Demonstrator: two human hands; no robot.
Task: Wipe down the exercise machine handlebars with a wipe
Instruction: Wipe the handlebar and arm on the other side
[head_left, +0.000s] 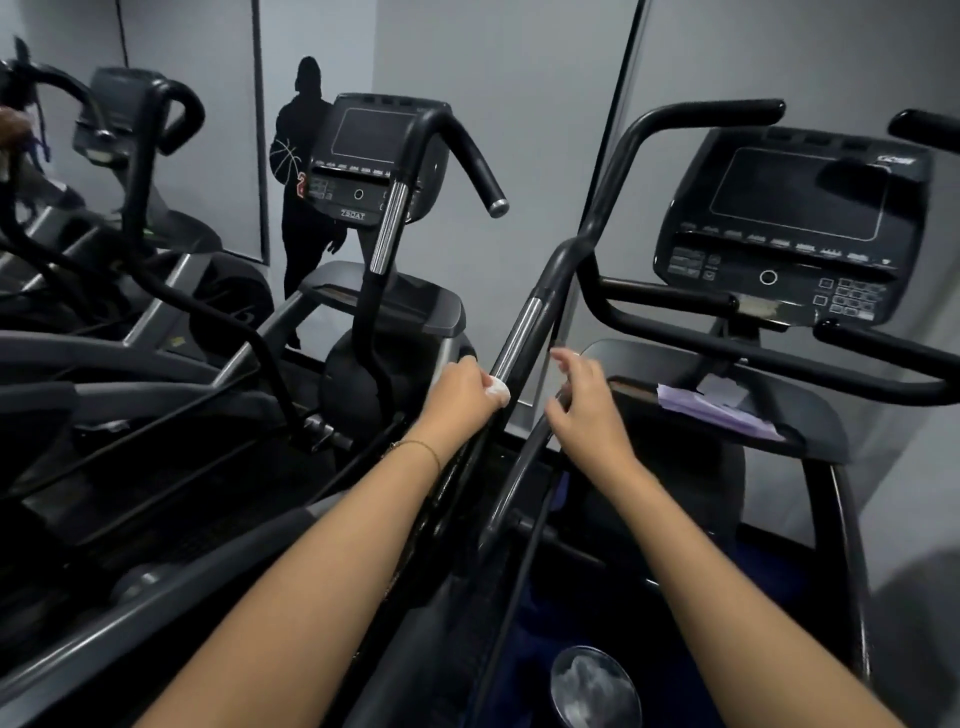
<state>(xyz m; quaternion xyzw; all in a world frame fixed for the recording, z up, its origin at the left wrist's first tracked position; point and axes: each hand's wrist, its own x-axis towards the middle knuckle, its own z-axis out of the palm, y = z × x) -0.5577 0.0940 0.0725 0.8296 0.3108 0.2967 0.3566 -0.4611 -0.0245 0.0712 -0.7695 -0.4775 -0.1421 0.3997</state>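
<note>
A black handlebar (558, 270) with a silver sensor section (519, 335) rises through the middle of the view. My left hand (460, 397) grips the bar just below the silver section, with a white wipe (497, 387) bunched between my fingers and the bar. My right hand (582, 402) hovers just right of the bar, fingers loosely curled and holding nothing, above a second black bar (511, 483). A curved upper handle (696, 117) tops the same handlebar.
The machine's console (789, 218) sits at right, with a shelf holding purple and white papers (719, 408). A second machine with console (371, 156) and handlebar (389, 228) stands at centre left. A mirror fills the far left. A round lid (595, 686) lies below.
</note>
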